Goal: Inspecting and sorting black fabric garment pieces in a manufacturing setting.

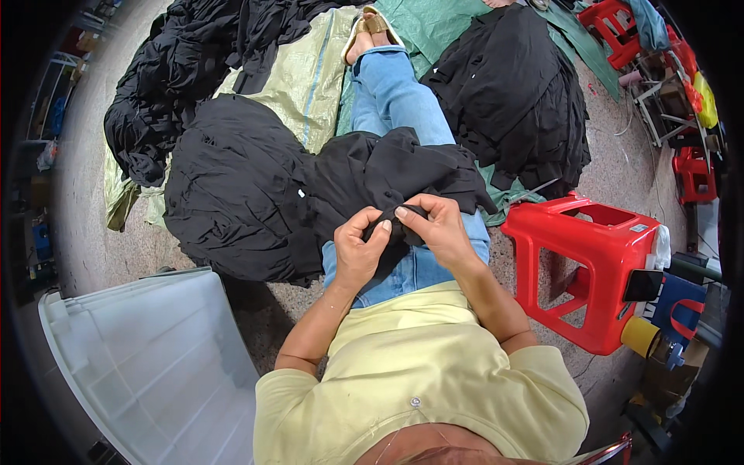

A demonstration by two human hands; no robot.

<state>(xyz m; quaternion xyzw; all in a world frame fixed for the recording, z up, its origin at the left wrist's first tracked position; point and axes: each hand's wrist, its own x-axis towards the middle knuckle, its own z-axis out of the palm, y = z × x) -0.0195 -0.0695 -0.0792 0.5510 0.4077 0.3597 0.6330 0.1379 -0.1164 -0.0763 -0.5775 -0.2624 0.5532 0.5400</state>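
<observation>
A black cloth garment (372, 167) lies across my lap over blue jeans. My left hand (360, 246) pinches a gathered edge of it between thumb and fingers. Right beside it, my right hand (436, 229) grips the same bunched edge, its thumb pressed down on the cloth. Both hands are close together, and the fingertips under the fabric are partly hidden. Touching the garment on the left is a large pile of black clothes (232, 186), with a small white tag at its side.
A red plastic stool (577, 263) stands at my right, a dark phone (643, 285) at its edge. An open translucent bin (147, 349) is at lower left. More black clothes (511, 93) are heaped ahead right and far left (167, 101), on green and pale woven sheets (318, 85).
</observation>
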